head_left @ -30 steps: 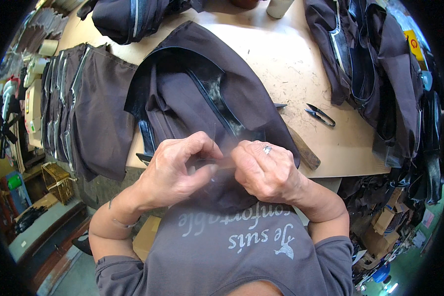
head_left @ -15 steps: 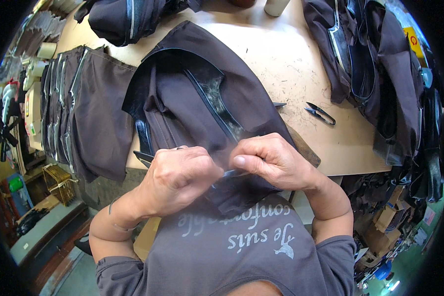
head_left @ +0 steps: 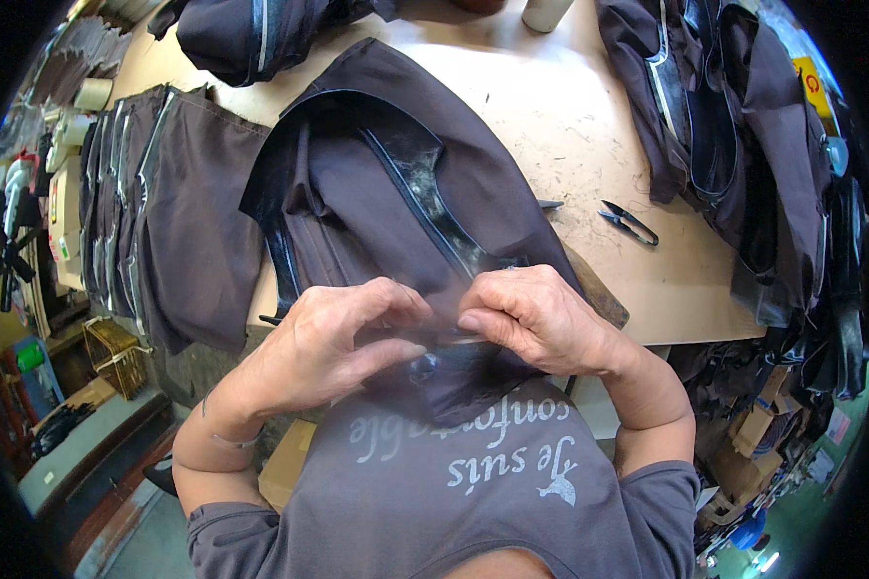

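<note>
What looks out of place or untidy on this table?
Dark scraps, probably thread ends, litter the pale table near the snips, so it looks unswept. A wooden handle is also half hidden by the dark cloth. I see no spill.

Head view: left fisheye of a side-by-side pair, worn on the head, upright, unmirrored. Looks steeply down, the wearer's T-shirt (head_left: 434, 502) close at bottom centre. Forearms (head_left: 637, 391) angle inward from lower left and lower right; hands (head_left: 546, 318) near, mid-frame. Surface (head_left: 560, 106) extends away toward the top edge. Coverage very wide; dark circular border. Lower-right floor (head_left: 809, 511) appears farther off, though rim distortion makes this uncertain.
</note>
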